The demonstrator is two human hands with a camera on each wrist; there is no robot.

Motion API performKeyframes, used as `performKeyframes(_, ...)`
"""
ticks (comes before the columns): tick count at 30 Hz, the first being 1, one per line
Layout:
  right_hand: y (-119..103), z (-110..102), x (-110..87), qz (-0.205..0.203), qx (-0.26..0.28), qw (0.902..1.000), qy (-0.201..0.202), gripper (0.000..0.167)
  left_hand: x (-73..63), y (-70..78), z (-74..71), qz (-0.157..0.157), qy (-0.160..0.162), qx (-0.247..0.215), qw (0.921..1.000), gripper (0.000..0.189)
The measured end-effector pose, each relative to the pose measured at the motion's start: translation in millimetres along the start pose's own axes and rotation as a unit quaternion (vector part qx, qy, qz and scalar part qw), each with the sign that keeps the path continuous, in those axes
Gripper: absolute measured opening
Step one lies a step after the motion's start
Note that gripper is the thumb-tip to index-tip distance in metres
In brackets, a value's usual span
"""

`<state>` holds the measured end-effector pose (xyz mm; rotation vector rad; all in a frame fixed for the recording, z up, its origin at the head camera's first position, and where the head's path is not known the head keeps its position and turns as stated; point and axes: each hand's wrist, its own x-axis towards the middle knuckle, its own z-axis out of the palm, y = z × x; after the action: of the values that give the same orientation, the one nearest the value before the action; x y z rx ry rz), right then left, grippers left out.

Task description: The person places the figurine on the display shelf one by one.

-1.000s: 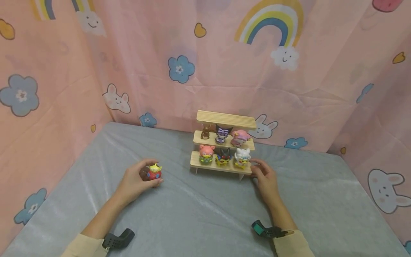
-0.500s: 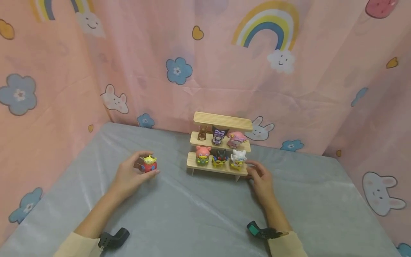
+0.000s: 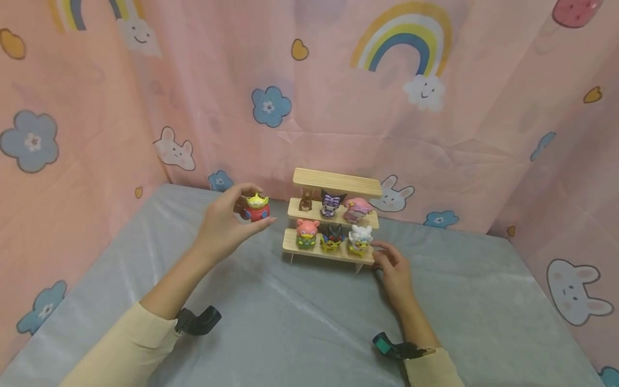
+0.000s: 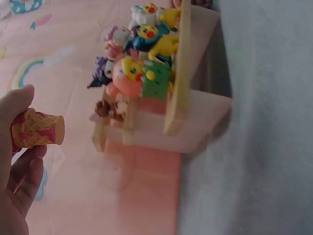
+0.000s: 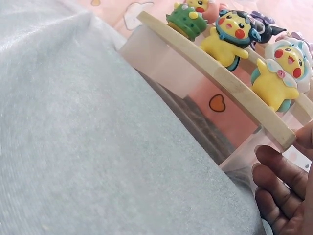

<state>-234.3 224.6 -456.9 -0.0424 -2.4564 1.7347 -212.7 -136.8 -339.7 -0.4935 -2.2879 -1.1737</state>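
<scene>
My left hand (image 3: 227,220) holds a small toy figurine (image 3: 258,208) between thumb and fingers, raised to the left of a tiered wooden display shelf (image 3: 337,181). The figurine has a yellow-green head and a red body with blue spots; in the left wrist view its tan, lattice-patterned base (image 4: 46,128) points toward the shelf. My right hand (image 3: 397,271) grips the right end of the bottom tier, its fingers (image 5: 281,169) bent beside the clear support. On that tier stand a pink figurine (image 3: 307,234), a dark-hooded yellow one (image 3: 332,238) and a white-hooded yellow one (image 3: 360,240).
The middle tier bears a brown figurine (image 3: 306,200), a black-and-purple one (image 3: 331,205) and a pink one (image 3: 358,209). A grey cloth (image 3: 300,333) covers the table. Behind and at both sides hangs a pink printed curtain (image 3: 217,80).
My left hand has lifted the figurine and carried it right and away from me, close to the shelf's left side. The right hand stays at the shelf's end. The head view has shifted slightly.
</scene>
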Motion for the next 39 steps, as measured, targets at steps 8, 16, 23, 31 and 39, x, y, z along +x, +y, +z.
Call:
performKeyframes(8, 2, -1, 1.5, -0.012, -0.004, 0.9999, -0.001, 0.026, 42.2, 25.6, 22.8, 0.013, -0.031, -0.039, 0.9987, 0.051)
performKeyframes(16, 2, -3, 0.3, -0.014, 0.01, 0.9999, -0.001, 0.025, 80.2, 41.6, 46.2, 0.001, -0.064, -0.057, 0.9963, 0.052)
performKeyframes(23, 1, -1, 0.7, -0.005, 0.021, 0.9998, -0.004, 0.026, 109.0, 51.6, 64.1, -0.002, -0.083, -0.062, 0.9946, 0.052)
performKeyframes(31, 4, -1, -0.1, -0.017, 0.01, 0.9998, 0.002, 0.023, 128.3, 55.3, 92.7, -0.029, -0.112, 0.017, 0.9931, 0.053)
performKeyframes(39, 3, -1, -0.8, -0.025, 0.005, 0.9997, 0.006, 0.023, 131.1, 48.1, 113.2, -0.068, -0.147, 0.047, 0.9856, 0.05)
